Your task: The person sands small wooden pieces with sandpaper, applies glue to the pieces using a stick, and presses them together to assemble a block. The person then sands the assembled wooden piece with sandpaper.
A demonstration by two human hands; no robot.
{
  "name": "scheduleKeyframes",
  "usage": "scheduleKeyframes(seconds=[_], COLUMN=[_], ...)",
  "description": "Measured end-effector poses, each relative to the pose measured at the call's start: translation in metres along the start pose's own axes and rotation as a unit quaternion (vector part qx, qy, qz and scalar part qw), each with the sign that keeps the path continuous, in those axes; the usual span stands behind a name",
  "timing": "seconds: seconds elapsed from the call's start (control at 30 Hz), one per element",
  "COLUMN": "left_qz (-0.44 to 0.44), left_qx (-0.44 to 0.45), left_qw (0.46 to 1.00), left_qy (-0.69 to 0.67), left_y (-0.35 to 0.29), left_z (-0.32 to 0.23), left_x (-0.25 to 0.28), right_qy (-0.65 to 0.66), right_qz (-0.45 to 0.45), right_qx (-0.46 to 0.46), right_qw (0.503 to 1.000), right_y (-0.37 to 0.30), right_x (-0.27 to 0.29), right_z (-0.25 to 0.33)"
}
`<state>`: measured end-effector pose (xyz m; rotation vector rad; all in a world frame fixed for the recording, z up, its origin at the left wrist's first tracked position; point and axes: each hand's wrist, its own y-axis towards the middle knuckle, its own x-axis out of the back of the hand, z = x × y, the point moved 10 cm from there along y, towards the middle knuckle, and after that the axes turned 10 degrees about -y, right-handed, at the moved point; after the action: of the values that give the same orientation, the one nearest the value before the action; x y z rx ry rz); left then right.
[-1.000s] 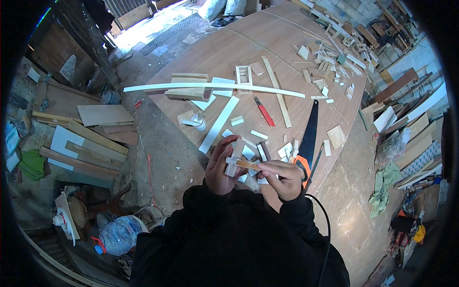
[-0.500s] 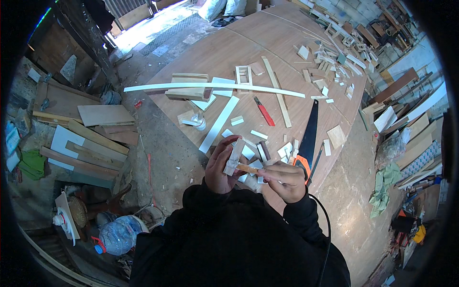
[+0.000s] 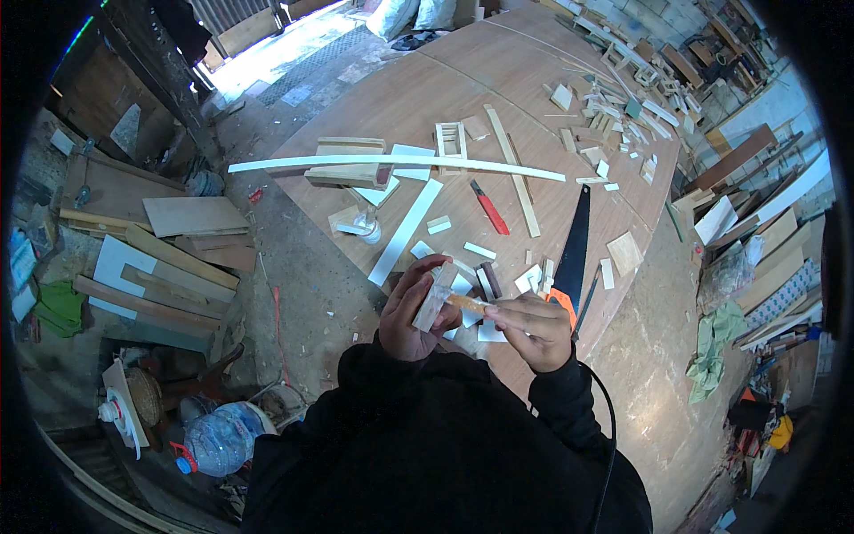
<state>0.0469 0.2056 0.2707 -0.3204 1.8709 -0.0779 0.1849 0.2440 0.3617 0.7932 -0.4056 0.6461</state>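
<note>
My left hand (image 3: 407, 313) is closed around a small pale wooden block (image 3: 434, 298), held tilted above the near edge of the table. In my right hand (image 3: 536, 327) a short tan stick (image 3: 466, 303) is pinched between thumb and fingers. Its far end meets the face of the block that is turned to the right; whether it has bristles there is too small to tell. Beyond my hands lie white and brown offcuts (image 3: 481, 251). A handsaw (image 3: 570, 240) with an orange handle lies just past my right hand, and a red utility knife (image 3: 490, 210) farther up.
A long white strip (image 3: 374, 163) rests across a wooden channel piece (image 3: 345, 178). Near the table's left edge stands a small clear jar (image 3: 366, 228). Many wood scraps (image 3: 614, 116) lie toward the far right. A large water bottle (image 3: 222, 440) is on the left.
The stick's end has shifted slightly upward along the block's face, with my right hand following. My left hand keeps its hold on the block.
</note>
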Motion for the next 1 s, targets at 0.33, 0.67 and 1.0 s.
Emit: scheduleKeyframes(seconds=[0.33, 0.67, 1.0], left_qz=[0.080, 0.188, 0.085], left_qx=[-0.040, -0.066, -0.126], left_qw=[0.991, 0.966, 0.953], left_qy=[0.102, 0.163, 0.263], left_y=[-0.005, -0.005, -0.004], left_z=[-0.005, -0.007, -0.020], left_x=[-0.031, -0.029, -0.021], right_qy=[0.295, 0.305, 0.326], right_qz=[-0.004, -0.110, 0.009], right_qx=[-0.231, -0.320, -0.277], right_qw=[0.927, 0.890, 0.904], right_y=[-0.024, -0.026, -0.019], right_x=[-0.010, -0.014, -0.026], right_z=[-0.029, -0.054, -0.033])
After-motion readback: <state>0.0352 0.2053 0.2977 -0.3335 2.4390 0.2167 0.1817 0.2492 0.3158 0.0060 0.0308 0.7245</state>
